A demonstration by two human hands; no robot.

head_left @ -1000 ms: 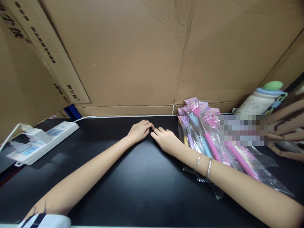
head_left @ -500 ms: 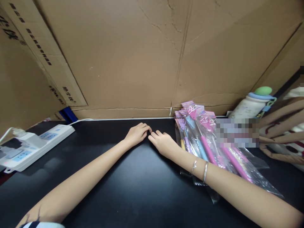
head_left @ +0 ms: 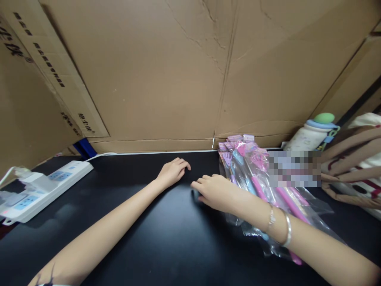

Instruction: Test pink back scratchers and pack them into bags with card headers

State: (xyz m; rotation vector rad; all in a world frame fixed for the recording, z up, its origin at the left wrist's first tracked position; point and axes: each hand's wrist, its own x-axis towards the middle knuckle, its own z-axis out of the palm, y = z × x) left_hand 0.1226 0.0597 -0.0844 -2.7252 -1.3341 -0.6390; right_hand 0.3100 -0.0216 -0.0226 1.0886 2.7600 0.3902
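Note:
My left hand (head_left: 172,173) rests on the black tabletop (head_left: 160,234), fingers loosely bent and apart, with nothing in it. Slightly raised over the table, my right hand (head_left: 212,191) holds nothing and its fingers curve downward, a little spread. A gap separates the two hands. Just right of my right hand lies a pile of back scratchers in clear plastic bags (head_left: 258,190). Their claw-shaped heads are pink, purple and blue. My right forearm, with two bracelets, passes over part of the pile and hides it.
On the left sits a white power strip (head_left: 56,186) with plugs in it. Cardboard walls (head_left: 154,79) stand at the back and left. A white bottle with a green-topped lid (head_left: 311,135) and a bag with brown straps (head_left: 357,159) are at the right.
My right hand has lifted off the table and moved right and nearer to me, parting from my left hand. My left hand has stayed in place.

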